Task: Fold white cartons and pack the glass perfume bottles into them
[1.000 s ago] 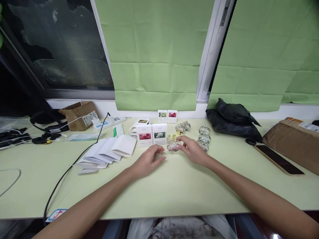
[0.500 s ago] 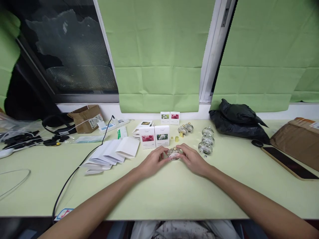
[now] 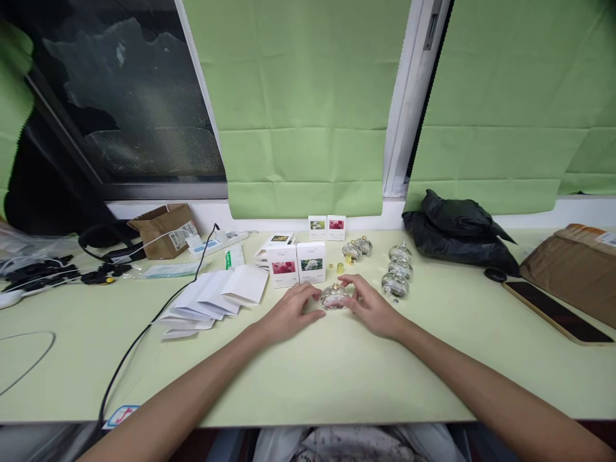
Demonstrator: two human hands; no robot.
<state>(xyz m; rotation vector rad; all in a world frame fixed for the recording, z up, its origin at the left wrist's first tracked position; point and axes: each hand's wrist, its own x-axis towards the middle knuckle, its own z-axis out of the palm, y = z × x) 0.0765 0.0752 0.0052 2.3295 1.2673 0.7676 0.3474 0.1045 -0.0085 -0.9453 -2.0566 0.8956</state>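
A squat, round glass perfume bottle [image 3: 333, 298] with a gold neck stands upright on the table between my hands. My left hand [image 3: 294, 310] is open at its left side, thumb and forefinger apart and a little away from the glass. My right hand [image 3: 369, 306] holds the bottle's right side, its thumb in front and forefinger reaching behind. Just beyond are small gold caps [image 3: 340, 267] and two white boxes with flower pictures, a pink-flower box [image 3: 283, 266] and a white-flower box [image 3: 312, 263].
More glass bottles [image 3: 395, 284] stand in a row at the right; others [image 3: 363, 245] are farther back. Folded white cartons [image 3: 212, 295] lie left, beside a black cable [image 3: 144, 327]. A phone [image 3: 553, 311], black plastic bag [image 3: 457, 231] and brown parcel [image 3: 572, 273] sit right.
My left fingers have come off the bottle and spread slightly. The right hand stays at the bottle's side. The view has shifted a little.
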